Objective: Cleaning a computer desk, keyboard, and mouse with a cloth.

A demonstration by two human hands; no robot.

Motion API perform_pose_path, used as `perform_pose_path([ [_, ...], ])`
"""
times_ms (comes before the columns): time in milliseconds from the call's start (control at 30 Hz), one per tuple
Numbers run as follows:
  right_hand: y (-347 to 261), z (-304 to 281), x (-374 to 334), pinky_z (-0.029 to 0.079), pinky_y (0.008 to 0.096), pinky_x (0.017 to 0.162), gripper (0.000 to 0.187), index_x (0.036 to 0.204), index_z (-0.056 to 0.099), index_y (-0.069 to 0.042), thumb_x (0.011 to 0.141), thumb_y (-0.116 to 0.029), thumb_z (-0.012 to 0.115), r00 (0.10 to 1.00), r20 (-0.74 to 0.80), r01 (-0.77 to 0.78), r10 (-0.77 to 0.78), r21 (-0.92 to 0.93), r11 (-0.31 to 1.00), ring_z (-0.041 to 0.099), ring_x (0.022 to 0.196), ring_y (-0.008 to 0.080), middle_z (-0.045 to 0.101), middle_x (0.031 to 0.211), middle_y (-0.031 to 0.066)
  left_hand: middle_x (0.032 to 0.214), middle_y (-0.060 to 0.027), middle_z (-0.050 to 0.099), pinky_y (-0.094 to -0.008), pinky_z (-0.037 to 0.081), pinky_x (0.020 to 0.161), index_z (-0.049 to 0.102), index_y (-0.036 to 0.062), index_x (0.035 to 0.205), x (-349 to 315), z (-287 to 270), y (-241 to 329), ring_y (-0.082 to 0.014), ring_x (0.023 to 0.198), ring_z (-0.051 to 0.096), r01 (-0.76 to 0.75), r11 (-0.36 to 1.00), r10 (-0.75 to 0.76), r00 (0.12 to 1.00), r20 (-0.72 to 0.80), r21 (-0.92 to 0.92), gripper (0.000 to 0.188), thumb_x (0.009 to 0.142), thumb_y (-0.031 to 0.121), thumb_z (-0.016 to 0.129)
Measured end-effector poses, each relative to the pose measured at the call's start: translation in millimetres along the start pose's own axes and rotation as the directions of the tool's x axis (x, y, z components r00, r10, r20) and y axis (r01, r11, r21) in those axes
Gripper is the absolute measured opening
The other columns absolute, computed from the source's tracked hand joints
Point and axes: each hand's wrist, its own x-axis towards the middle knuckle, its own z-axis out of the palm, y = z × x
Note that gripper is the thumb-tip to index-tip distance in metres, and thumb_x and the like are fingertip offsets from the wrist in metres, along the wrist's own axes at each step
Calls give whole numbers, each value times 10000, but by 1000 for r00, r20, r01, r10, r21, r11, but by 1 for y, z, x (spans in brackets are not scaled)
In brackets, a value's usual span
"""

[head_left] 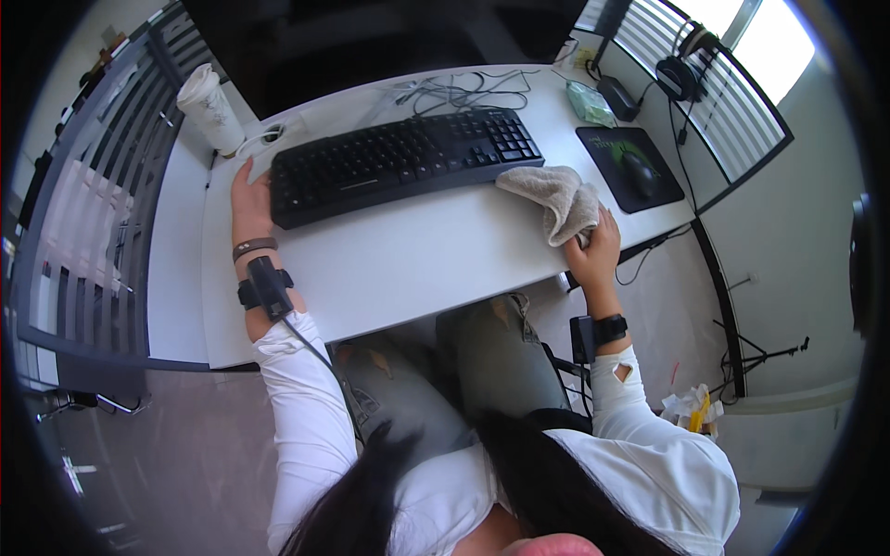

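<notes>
A black keyboard (pixel 408 162) lies at a slant across the white desk, its left end nearer to me. My left hand (pixel 251 199) grips that left end, some of its fingers hidden by the keyboard's edge. In my right hand (pixel 596 250) is a bunched beige-grey cloth (pixel 556 196), with the fingers closed on its right part near the desk's front edge. The cloth's far left corner meets the keyboard's lower right corner. Dark straps with small black boxes sit on both my forearms.
A large black monitor (pixel 389 46) stands behind the keyboard, with loose cables (pixel 473 91) at its foot. A white cup (pixel 209 107) is at the back left. On the right are a mouse pad (pixel 612 190) with a black mouse (pixel 638 171), a green packet (pixel 591 104) and headphones (pixel 680 77).
</notes>
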Motion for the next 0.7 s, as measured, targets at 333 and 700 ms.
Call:
perform_pose_path([
  [333, -3, 0, -3, 419, 463, 972, 491, 1121, 603, 20, 736, -276, 676, 999, -52, -12, 13, 17, 1000, 552, 1115, 421, 600, 1202, 226, 949, -68, 705, -258, 490, 754, 683, -4, 1062, -14, 24, -13, -162, 841, 659, -111, 791, 315, 917, -246, 602, 416, 883, 370, 649],
  [700, -4, 5, -2, 409, 460, 983, 506, 1146, 598, 25, 734, -259, 674, 999, -36, -25, 25, 19, 1000, 546, 1129, 417, 598, 1209, 228, 1209, -268, 599, -324, 455, 922, 488, -151, 1283, -6, 10, -16, -274, 1059, 615, -130, 572, 488, 847, -209, 810, 733, 829, 388, 691],
])
